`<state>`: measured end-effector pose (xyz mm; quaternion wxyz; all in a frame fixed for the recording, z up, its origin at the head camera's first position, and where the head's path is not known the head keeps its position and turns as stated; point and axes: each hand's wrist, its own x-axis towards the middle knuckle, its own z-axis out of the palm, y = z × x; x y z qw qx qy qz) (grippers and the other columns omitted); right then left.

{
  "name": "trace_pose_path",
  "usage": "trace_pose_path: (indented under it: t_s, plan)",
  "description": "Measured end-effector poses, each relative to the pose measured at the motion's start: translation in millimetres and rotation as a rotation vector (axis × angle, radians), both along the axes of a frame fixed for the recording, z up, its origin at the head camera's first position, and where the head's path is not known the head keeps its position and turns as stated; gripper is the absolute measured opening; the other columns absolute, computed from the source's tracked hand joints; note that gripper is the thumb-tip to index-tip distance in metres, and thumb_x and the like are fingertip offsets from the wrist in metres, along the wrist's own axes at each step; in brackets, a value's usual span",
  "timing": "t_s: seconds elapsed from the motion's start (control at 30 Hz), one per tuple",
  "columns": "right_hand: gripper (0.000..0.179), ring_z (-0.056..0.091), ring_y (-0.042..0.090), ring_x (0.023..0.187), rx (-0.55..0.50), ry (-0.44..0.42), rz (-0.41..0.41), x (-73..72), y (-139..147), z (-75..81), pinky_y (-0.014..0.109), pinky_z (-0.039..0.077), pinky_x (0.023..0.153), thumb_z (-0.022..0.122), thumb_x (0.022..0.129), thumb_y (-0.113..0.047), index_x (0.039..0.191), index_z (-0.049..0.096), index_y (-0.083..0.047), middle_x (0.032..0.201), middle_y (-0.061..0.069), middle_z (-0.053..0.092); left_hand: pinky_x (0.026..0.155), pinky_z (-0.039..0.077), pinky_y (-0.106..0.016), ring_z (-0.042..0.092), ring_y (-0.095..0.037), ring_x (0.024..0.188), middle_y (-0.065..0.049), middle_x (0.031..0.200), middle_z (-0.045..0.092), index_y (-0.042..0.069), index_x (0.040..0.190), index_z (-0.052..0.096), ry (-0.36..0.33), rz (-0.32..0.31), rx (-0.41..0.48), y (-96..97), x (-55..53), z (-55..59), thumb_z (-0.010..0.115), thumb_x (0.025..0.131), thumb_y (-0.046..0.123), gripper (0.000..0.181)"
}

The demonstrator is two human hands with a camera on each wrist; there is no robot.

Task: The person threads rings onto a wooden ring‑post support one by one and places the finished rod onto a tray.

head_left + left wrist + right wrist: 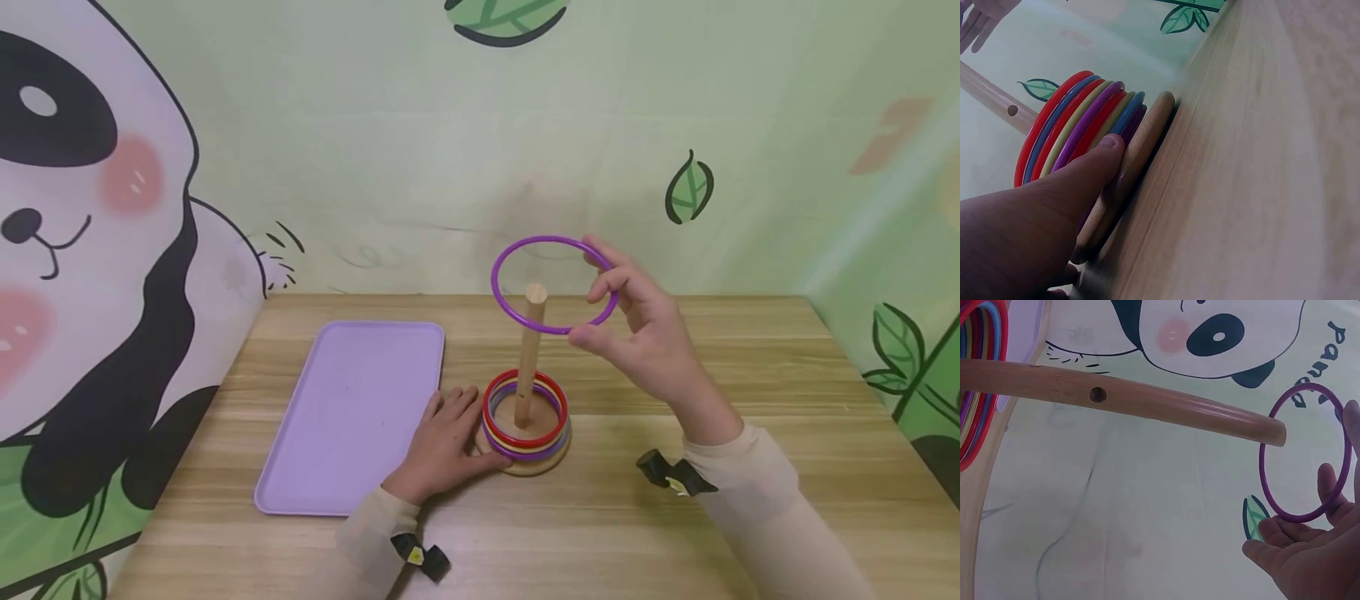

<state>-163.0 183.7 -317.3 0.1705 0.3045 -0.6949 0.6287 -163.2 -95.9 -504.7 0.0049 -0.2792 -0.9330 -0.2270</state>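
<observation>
A purple ring (517,313) is pinched between the thumb and fingers of my right hand (647,329), held up at the peg's top. The tip of the wooden peg (529,358) shows inside the ring's outline in the head view and overlaps the ring's edge in the right wrist view. Around the foot of the peg lies a stack of colored rings (1079,119), red uppermost, on the round wooden base (536,468). My left hand (442,442) holds the base from the left, its thumb (1094,159) along the lowest rings and its fingers on the other side.
A light purple tray (352,408) lies on the wooden table (622,533) to the left, partly behind the left hand. Behind the table rises a wall (360,167) printed with a panda and leaves.
</observation>
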Motion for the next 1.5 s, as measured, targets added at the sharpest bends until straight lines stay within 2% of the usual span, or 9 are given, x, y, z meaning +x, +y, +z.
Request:
trace_pose_path:
  t_s: [0.3,0.53,0.67,0.9,1.07,1.3,1.5]
  plan:
    - [0.059,0.040,0.032,0.152,0.019,0.006,0.028,-0.6,-6.0,-1.7,0.044,0.027,0.128,0.089,0.087,-0.037,0.100,0.053,0.008,0.164,0.015,0.044,0.129,0.010,-0.060,0.032,-0.043,0.154,-0.022,0.163,0.042,0.004,0.160,0.045,0.006,0.003,-0.006,0.4,-0.6,0.2,0.076,0.087,0.065,0.100]
    - [0.062,0.038,0.037,0.152,0.030,0.005,0.041,-0.9,-7.7,-5.8,0.050,0.025,0.128,0.087,0.086,-0.043,0.099,0.054,0.007,0.165,0.016,0.042,0.128,0.011,-0.060,0.033,-0.044,0.154,-0.023,0.163,0.043,0.003,0.159,0.046,0.012,0.000,-0.001,-0.1,-1.1,0.2,0.077,0.087,0.065,0.100]
    - [0.053,0.038,0.035,0.153,0.050,-0.012,0.033,-0.6,-7.8,-9.8,0.054,0.023,0.128,0.088,0.088,-0.036,0.098,0.055,0.004,0.165,0.016,0.041,0.128,0.011,-0.060,0.033,-0.045,0.154,-0.023,0.163,0.042,0.003,0.159,0.045,0.006,0.001,-0.003,-0.1,0.0,0.5,0.077,0.087,0.065,0.100]
    - [0.045,0.037,0.033,0.154,0.076,-0.030,0.023,1.1,-6.6,-17.5,0.050,0.025,0.128,0.089,0.088,-0.027,0.098,0.056,0.002,0.165,0.017,0.041,0.128,0.011,-0.060,0.033,-0.045,0.154,-0.023,0.163,0.042,0.003,0.160,0.044,0.004,-0.002,-0.001,0.6,0.9,0.8,0.077,0.087,0.064,0.101]
    - [0.039,0.037,0.032,0.154,0.099,-0.038,0.016,2.1,-6.9,-23.1,0.056,0.024,0.127,0.089,0.088,-0.022,0.097,0.057,0.000,0.164,0.016,0.043,0.128,0.012,-0.061,0.033,-0.046,0.153,-0.024,0.163,0.042,0.002,0.159,0.045,0.003,-0.007,0.001,0.6,0.8,1.1,0.077,0.087,0.064,0.100]
    - [0.034,0.034,0.031,0.156,0.143,-0.031,0.005,2.6,-8.9,-29.7,0.045,0.026,0.127,0.089,0.088,-0.025,0.099,0.064,-0.004,0.165,0.015,0.043,0.128,0.012,-0.061,0.034,-0.046,0.153,-0.024,0.162,0.043,0.003,0.159,0.045,0.013,-0.005,0.001,0.7,0.1,1.2,0.077,0.087,0.063,0.100]
    - [0.030,0.034,0.036,0.155,0.186,-0.032,-0.013,3.7,-9.1,-35.6,0.058,0.026,0.125,0.089,0.089,-0.025,0.099,0.067,-0.007,0.164,0.017,0.043,0.128,0.012,-0.061,0.033,-0.046,0.153,-0.023,0.162,0.043,0.004,0.160,0.044,0.009,-0.005,0.003,1.0,-0.1,1.0,0.077,0.087,0.064,0.100]
